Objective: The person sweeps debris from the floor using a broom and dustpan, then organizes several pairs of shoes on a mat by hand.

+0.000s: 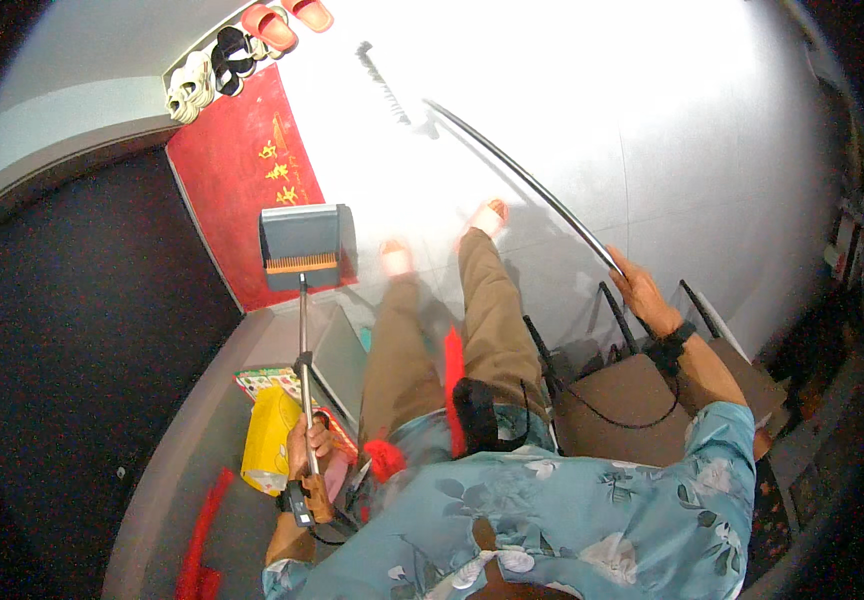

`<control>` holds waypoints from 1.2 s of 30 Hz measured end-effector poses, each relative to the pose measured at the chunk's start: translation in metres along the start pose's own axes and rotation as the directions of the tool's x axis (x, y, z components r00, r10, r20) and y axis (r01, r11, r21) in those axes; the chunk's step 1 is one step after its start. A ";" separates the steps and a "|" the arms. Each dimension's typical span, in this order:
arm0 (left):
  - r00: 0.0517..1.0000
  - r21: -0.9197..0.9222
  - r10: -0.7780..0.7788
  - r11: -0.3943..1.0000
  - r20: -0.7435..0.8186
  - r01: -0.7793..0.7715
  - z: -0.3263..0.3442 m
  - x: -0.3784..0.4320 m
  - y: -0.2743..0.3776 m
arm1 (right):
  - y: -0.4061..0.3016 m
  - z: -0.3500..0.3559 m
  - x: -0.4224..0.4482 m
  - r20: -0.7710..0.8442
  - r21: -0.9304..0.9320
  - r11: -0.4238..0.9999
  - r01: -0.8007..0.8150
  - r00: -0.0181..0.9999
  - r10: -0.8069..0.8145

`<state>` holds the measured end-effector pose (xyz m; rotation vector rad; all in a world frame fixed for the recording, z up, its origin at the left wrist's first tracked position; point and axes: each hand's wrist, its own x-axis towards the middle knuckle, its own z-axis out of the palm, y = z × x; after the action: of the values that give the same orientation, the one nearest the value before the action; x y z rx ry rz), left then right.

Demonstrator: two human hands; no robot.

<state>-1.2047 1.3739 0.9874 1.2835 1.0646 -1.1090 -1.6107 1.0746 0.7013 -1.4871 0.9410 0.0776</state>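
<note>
My left hand (307, 444) grips the metal handle of a long-handled dustpan (300, 236), which has a grey pan and a row of orange comb teeth. The pan is over the lower end of a red doormat (229, 172). Out to the right, my right hand (642, 289) is closed round the curved-looking metal handle of a broom (526, 176). The broom's bristles (383, 82) are over the bright floor, up and left of that hand; glare washes out part of the head.
Sandals and shoes (233, 60) line the wall by the doormat. A dark doorway (87, 300) lies left. Beside my left arm, a yellow package (271, 439) rests on a grey cabinet (331, 337). Brown-seated chairs (616, 409) stand near my right arm.
</note>
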 end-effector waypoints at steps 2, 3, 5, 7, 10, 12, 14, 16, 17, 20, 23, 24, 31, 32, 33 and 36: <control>1.000 -0.054 0.007 0.999 0.014 -0.006 -0.006 -0.009 0.002 | -0.047 -0.008 0.026 0.149 -0.027 0.998 -0.055 0.987 0.059; 0.999 -0.097 -0.004 0.995 0.035 0.007 -0.004 -0.009 0.002 | -0.045 0.000 0.042 0.136 -0.043 0.998 0.053 0.990 -0.046; 0.999 -0.066 0.000 0.998 0.041 0.003 0.000 -0.015 0.001 | -0.051 0.016 0.075 0.184 -0.185 0.967 0.172 0.973 -0.138; 1.000 -0.049 0.016 0.999 -0.009 -0.017 -0.005 -0.019 0.000 | -0.105 0.027 0.112 0.254 -0.190 0.960 0.205 0.955 -0.154; 0.996 -0.068 -0.002 0.998 -0.088 -0.004 -0.015 -0.028 -0.006 | -0.147 0.047 0.154 0.284 -0.046 0.996 0.077 0.957 -0.061; 0.994 -0.062 -0.021 0.998 -0.107 0.015 -0.013 -0.031 -0.005 | -0.132 0.068 0.185 0.208 -0.194 0.946 0.258 0.954 -0.218; 0.992 -0.054 -0.040 0.998 -0.122 0.033 -0.010 -0.034 -0.003 | -0.103 0.055 0.186 0.112 -0.149 0.981 0.125 0.988 -0.109; 0.992 -0.064 -0.049 0.997 -0.120 0.041 -0.005 -0.033 -0.006 | -0.082 0.017 0.168 0.069 -0.297 0.955 -0.022 0.997 0.044; 0.992 -0.083 -0.052 0.996 -0.117 0.043 -0.007 -0.034 -0.007 | -0.087 -0.002 0.147 0.046 -0.278 0.950 -0.143 0.986 0.162; 0.995 -0.107 -0.061 0.993 -0.083 0.052 -0.011 -0.040 -0.003 | -0.019 -0.044 0.069 -0.193 -0.316 0.939 -0.139 0.978 0.080; 0.992 0.017 -0.024 1.000 -0.125 0.026 -0.002 -0.041 -0.003 | 0.002 -0.087 -0.025 -0.345 -0.310 0.892 -0.328 0.913 0.216; 0.994 0.048 -0.029 0.998 -0.106 0.034 -0.004 -0.037 -0.001 | 0.013 -0.095 -0.054 -0.413 -0.350 0.870 -0.348 0.891 0.191; 0.994 0.372 -0.010 0.928 0.113 -0.033 -0.067 -0.017 0.029 | -0.022 -0.055 -0.164 -0.525 -0.159 0.784 -0.601 0.724 0.448; 0.990 0.404 0.002 0.913 0.142 -0.060 -0.072 -0.014 0.032 | -0.040 -0.032 -0.173 -0.535 -0.166 0.852 -0.497 0.771 0.345; 0.985 0.423 0.000 0.903 0.174 -0.075 -0.070 -0.018 0.032 | -0.050 -0.009 -0.187 -0.550 -0.180 0.904 -0.389 0.802 0.236; 0.957 0.412 -0.025 0.906 0.291 -0.102 -0.101 0.001 0.048 | -0.037 0.067 -0.179 -0.530 -0.044 0.985 -0.167 0.840 0.119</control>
<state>-1.1550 1.4737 0.9931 1.4121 0.5901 -1.5017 -1.6754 1.2149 0.8200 -1.5477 1.5113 -0.1958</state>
